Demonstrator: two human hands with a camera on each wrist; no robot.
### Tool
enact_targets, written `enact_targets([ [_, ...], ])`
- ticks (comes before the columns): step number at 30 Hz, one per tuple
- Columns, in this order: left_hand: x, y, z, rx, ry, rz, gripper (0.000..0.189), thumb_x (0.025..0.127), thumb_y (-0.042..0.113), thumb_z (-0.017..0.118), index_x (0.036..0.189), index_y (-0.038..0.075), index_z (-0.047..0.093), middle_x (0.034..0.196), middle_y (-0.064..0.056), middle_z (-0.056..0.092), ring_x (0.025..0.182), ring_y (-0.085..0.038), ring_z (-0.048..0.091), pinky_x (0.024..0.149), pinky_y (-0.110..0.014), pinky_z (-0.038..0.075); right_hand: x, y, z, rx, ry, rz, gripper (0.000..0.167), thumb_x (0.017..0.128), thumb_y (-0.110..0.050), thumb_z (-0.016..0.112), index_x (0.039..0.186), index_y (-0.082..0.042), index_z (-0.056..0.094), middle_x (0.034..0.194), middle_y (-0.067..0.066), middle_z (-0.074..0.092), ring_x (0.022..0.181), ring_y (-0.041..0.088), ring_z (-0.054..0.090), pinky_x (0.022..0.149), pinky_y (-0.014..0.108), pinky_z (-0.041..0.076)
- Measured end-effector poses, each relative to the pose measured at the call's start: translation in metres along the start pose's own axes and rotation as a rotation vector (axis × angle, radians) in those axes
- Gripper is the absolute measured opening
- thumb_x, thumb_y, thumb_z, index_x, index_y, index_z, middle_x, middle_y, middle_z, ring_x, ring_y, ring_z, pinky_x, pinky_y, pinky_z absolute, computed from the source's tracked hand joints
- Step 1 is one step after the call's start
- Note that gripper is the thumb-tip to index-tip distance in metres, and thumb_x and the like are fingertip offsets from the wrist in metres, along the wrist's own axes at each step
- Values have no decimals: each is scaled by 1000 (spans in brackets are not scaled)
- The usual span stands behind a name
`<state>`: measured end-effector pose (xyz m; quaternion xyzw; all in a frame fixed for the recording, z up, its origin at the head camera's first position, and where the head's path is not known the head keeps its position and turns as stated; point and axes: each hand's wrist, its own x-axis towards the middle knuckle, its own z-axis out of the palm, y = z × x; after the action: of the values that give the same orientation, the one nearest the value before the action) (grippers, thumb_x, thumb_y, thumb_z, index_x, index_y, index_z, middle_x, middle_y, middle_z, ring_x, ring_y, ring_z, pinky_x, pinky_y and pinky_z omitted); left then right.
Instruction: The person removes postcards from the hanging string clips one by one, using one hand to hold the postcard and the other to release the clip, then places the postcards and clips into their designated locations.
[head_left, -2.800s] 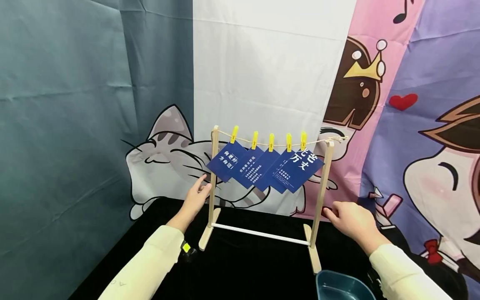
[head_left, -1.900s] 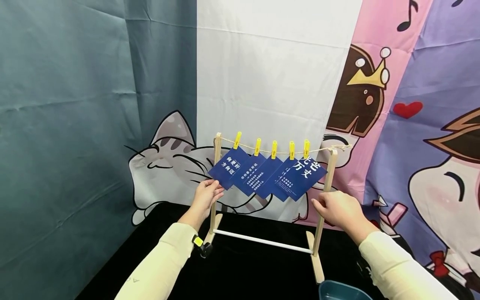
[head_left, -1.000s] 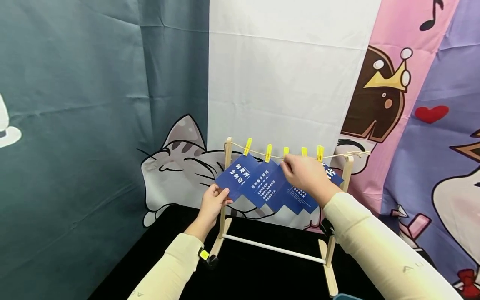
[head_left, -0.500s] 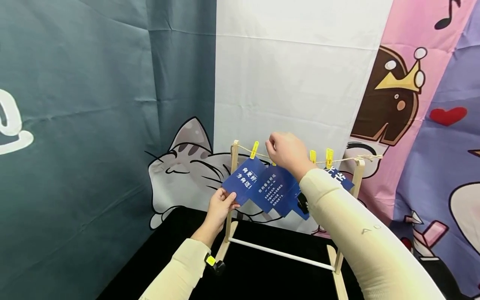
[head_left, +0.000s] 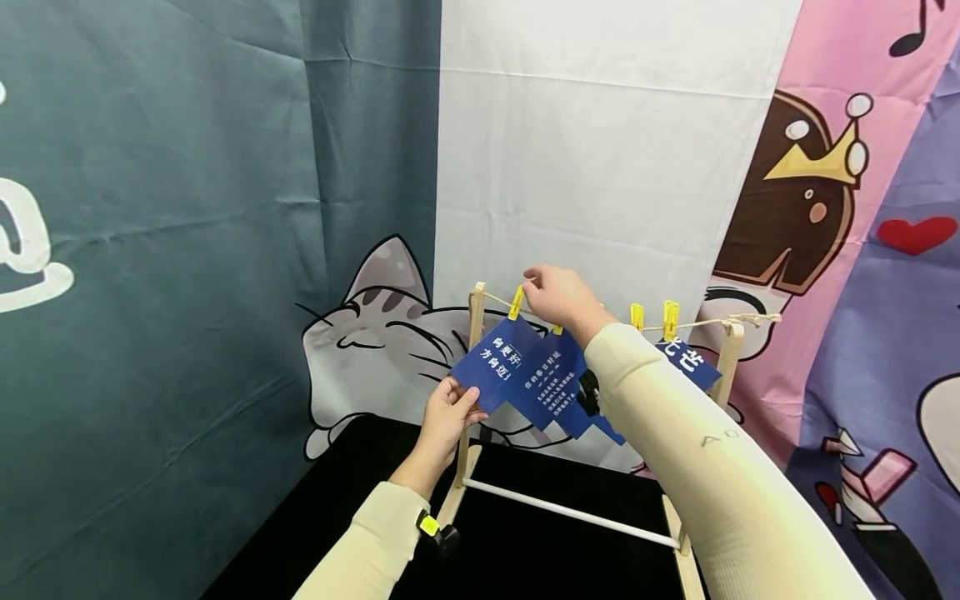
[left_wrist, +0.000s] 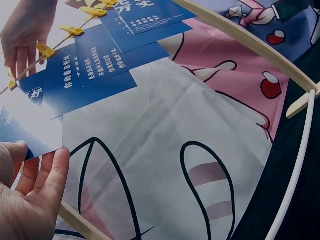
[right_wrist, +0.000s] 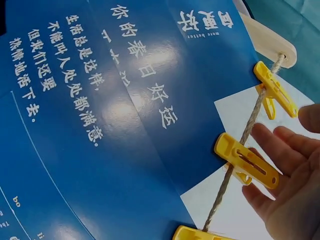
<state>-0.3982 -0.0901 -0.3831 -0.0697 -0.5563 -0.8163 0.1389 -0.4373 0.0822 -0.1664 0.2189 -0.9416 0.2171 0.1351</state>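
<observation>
My left hand (head_left: 442, 423) pinches the lower left corner of the leftmost blue card (head_left: 489, 364), thumb in front and fingers behind. That card hangs by a yellow clothespin (head_left: 516, 302) from a rope (right_wrist: 218, 199) strung across a wooden rack (head_left: 477, 317). Close to this clothespin is my right hand (head_left: 561, 297), its fingers loosely bent and apart. In the right wrist view the thumb is near the end of the same clothespin, and the other fingers lie beside a second yellow clothespin (right_wrist: 247, 160). Several overlapping blue cards hang farther right, partly hidden by the right sleeve.
A white bar (head_left: 570, 512) joins the rack's feet above a black table cover (head_left: 600, 575). The right post (head_left: 729, 360) stands beyond the right sleeve. Behind hangs a printed cloth (head_left: 585, 167) with cartoon figures.
The left hand came to the leftmost card and took its lower corner. The right hand rose from beside the right post and moved left along the clothespins. The view turned left.
</observation>
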Motion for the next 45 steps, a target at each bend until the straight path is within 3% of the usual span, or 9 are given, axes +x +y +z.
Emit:
enact_targets([
  [5,-1,1,0,6,-7,2,23,100,3,61,118,-8,52,102,-13,69,76,-17,68,68,-28,61,3,2,0,112,-58,33,44,106,-28,48,143,-5,54,138,17,60,129,35,54,107,50,46],
  [14,-1,3,1,-5,-9,9,20,100,0,59,116,-8,51,99,-10,68,77,-17,68,68,-28,61,7,0,0,201,-94,76,41,105,-28,53,138,-5,60,139,18,59,132,35,51,107,50,46],
  [23,0,1,-3,3,-22,6,23,100,1,59,120,-7,51,105,-17,68,77,-18,68,69,-29,62,10,-5,0,166,-8,101,32,104,-24,58,126,-5,68,128,15,66,125,33,57,104,46,47],
  [30,-4,-1,-12,19,-24,-37,25,101,-1,57,125,-5,51,108,-16,68,77,-18,69,70,-31,62,12,-5,-2,169,38,105,29,104,-24,57,123,-5,69,127,14,67,121,31,59,97,44,49],
  [38,-8,-7,-25,34,-3,-62,31,101,0,57,130,-5,49,106,-14,66,76,-16,67,71,-28,62,13,-6,-7,106,131,85,30,104,-26,58,125,-9,70,122,10,71,122,30,60,106,48,43],
  [45,-12,-10,-33,32,-11,-46,27,101,-1,57,126,-8,48,101,-12,66,73,-16,67,69,-29,62,12,-7,-9,103,168,89,28,103,-28,59,123,-12,71,118,7,72,118,28,61,109,50,39],
])
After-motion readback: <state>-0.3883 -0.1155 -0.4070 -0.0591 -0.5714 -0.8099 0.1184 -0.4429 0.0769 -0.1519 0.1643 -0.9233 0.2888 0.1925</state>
